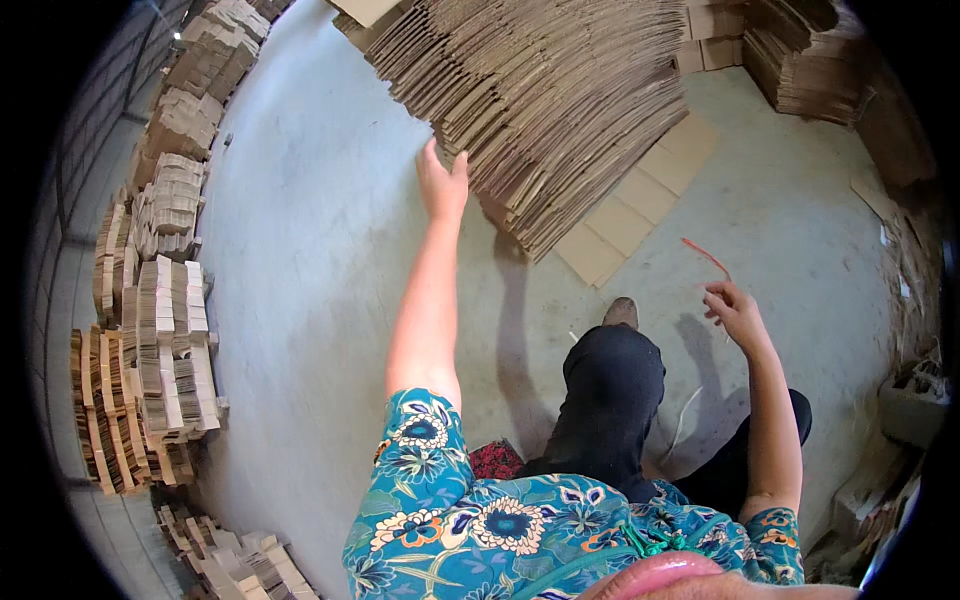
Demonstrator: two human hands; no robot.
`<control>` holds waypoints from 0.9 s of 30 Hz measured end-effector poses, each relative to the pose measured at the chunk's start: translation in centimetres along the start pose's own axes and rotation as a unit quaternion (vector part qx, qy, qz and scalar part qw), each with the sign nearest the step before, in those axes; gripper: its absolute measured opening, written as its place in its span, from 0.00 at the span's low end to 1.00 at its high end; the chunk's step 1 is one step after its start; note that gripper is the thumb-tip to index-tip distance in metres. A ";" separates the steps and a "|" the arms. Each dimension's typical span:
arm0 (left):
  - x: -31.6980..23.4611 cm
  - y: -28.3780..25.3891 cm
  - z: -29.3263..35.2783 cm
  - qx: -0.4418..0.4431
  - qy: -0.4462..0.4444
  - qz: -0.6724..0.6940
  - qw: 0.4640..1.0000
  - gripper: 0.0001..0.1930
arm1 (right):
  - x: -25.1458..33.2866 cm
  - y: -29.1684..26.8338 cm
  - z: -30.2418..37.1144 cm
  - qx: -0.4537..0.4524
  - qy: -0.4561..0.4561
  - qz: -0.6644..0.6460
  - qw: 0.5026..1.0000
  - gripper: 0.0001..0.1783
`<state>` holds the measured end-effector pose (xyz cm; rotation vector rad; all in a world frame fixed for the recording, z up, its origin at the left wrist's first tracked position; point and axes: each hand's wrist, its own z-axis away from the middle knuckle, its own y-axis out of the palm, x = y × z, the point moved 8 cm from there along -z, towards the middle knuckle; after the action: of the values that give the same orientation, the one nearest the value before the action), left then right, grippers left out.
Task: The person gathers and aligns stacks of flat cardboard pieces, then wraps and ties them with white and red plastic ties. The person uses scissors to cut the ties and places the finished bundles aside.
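Note:
A large stack of flat brown cardboard sheets [560,100] leans in a slanted row on the floor ahead. My left hand [443,188] reaches to its left lower edge, thumb and fingers apart; whether it touches the cardboard I cannot tell. Over the floor to the right, the fingers of my right hand [735,316] are curled together. A thin red strip [706,258] rises from them toward the upper left. Flat cardboard pieces [625,212] lie along the stack's right side.
Stacks of folded cardboard [165,340] line the left side. More cardboard [815,75] stands at the far right. A grey block-like object [915,400] sits at the right edge. One shoe [621,312] is planted before the stack. A thin pale strand [686,415] lies on the floor between my legs.

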<state>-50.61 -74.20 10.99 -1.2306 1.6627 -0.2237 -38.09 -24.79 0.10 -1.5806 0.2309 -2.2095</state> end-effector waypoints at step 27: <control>-5.6 1.2 -3.8 0.008 0.247 -0.234 0.941 0.16 | 23.0 14.3 -21.0 0.147 -0.100 -0.355 0.918 0.23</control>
<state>-54.55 -70.68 15.36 -1.6389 1.7439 -0.8995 -60.65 -49.53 7.60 -1.8833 -0.8253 -2.3778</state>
